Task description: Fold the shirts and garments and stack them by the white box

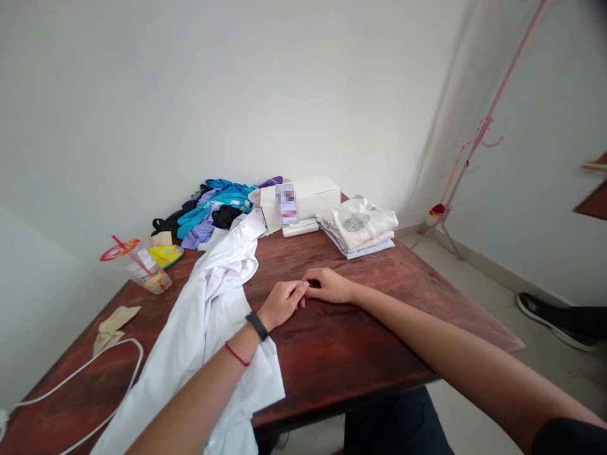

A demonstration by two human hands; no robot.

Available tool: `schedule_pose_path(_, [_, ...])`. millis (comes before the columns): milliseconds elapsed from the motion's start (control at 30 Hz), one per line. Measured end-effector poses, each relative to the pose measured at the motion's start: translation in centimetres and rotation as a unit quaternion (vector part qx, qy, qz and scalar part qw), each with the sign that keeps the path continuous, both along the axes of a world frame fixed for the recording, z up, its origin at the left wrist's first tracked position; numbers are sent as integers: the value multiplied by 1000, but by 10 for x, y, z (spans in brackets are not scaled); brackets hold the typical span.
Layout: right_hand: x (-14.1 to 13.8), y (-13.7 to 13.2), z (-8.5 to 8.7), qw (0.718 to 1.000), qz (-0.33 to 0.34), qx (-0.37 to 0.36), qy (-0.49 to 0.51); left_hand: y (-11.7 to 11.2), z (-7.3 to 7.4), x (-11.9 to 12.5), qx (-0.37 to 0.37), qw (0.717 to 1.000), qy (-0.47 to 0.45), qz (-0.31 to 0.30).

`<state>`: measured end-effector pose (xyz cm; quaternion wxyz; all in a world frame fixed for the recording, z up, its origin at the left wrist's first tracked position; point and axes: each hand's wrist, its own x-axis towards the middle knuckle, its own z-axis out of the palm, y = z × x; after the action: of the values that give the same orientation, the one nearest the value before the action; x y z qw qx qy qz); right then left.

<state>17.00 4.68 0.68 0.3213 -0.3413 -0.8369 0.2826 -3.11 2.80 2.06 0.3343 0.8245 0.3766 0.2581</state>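
Note:
My left hand (283, 302) and my right hand (331, 285) meet at the fingertips above the wooden table (341, 354). The fingers of both are curled and pressed together. Whether anything small is between them is hidden. A dark band and a red string circle my left wrist and forearm. Under my left forearm spreads a long white garment (208, 309), crumpled along its length and reaching over the near edge. Beyond my right hand lies a stack of folded clothes (358, 224), a cream printed shirt on top of a light blue piece.
At the back stand a white box (313, 196) and a heap of blue, purple and black clothes (213, 208). On the left are a plastic cup with straw (147, 268), a yellow packet (165, 254), tissue (114, 325) and a white cable (137, 354). A pink coat rack (481, 129) rises at right.

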Motion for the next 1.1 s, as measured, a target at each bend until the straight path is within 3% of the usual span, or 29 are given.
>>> schedule_pose_path(233, [-1,0,0,1000,-7,13,-5,-3,0,3,29,999,22,28])
schedule_pose_path(433, [-1,-2,4,1000,-3,8,-6,-18,25,-7,62,994,82,34])
schedule_pose_path(533, [1,-3,6,1000,-1,5,-10,-27,43,-33,144,967,183,100])
schedule_pose_path(633, [1,-3,6,1000,-1,23,-16,-27,59,-75,202,904,311,213])
schedule_pose_path(733, [1,-3,5,999,-1,33,-20,-17,69,-122,160,835,411,328])
schedule_pose_path(767, [1,-2,4,999,-1,34,-20,-13,70,-135,136,824,423,351])
schedule_pose_path(900, [1,0,3,999,-1,28,-15,5,65,-167,60,817,419,392])
schedule_pose_path(1100, [1,1,3,1000,-2,24,-16,31,61,-178,58,824,362,431])
